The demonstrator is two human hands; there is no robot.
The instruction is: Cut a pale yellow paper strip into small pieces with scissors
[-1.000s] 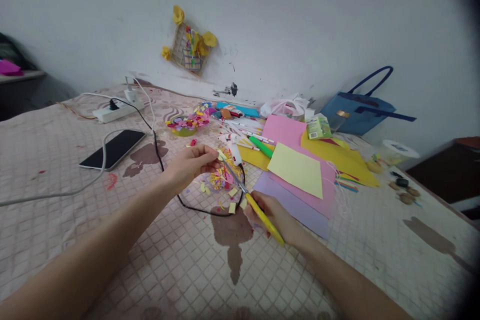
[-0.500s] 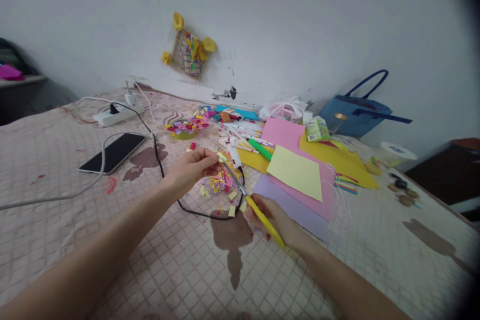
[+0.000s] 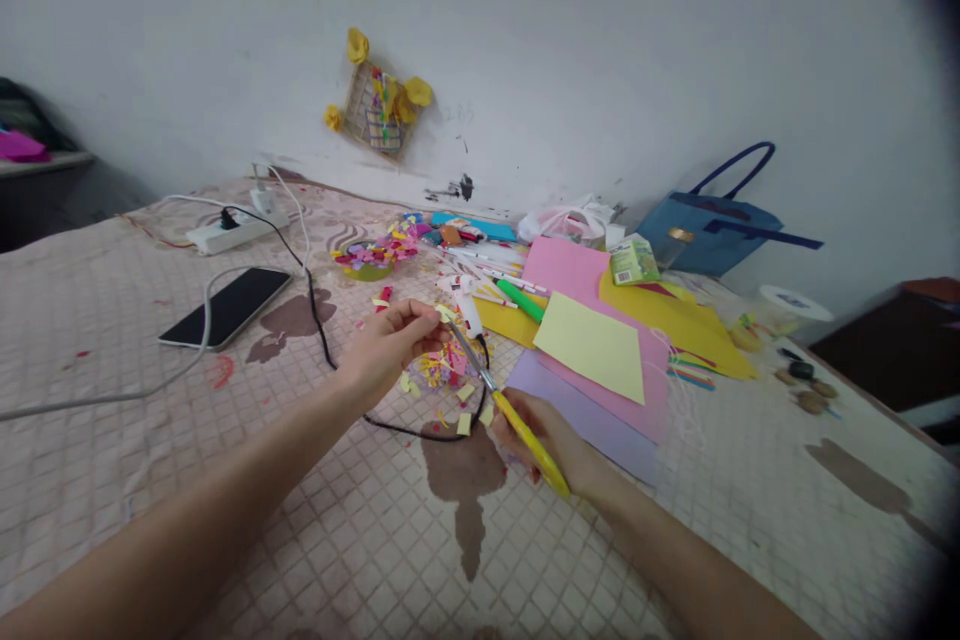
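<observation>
My left hand pinches a small pale yellow piece of paper between thumb and fingers. In my right hand is a pair of scissors with yellow handles. Its blades point up and left, their tips at the edge of the paper piece. Below the hands lies a heap of colourful paper scraps, with a few pale yellow squares near it. Behind the blades rests a white glue gun, its black cord looping around the scraps.
Coloured paper sheets and a green marker lie to the right. A bowl of paper cutouts stands behind my left hand. At left are a phone and a power strip. A blue bag leans against the wall.
My left hand has shifted slightly, with the paper piece still pinched near the scissor tips. The right hand and scissors have hardly moved.
</observation>
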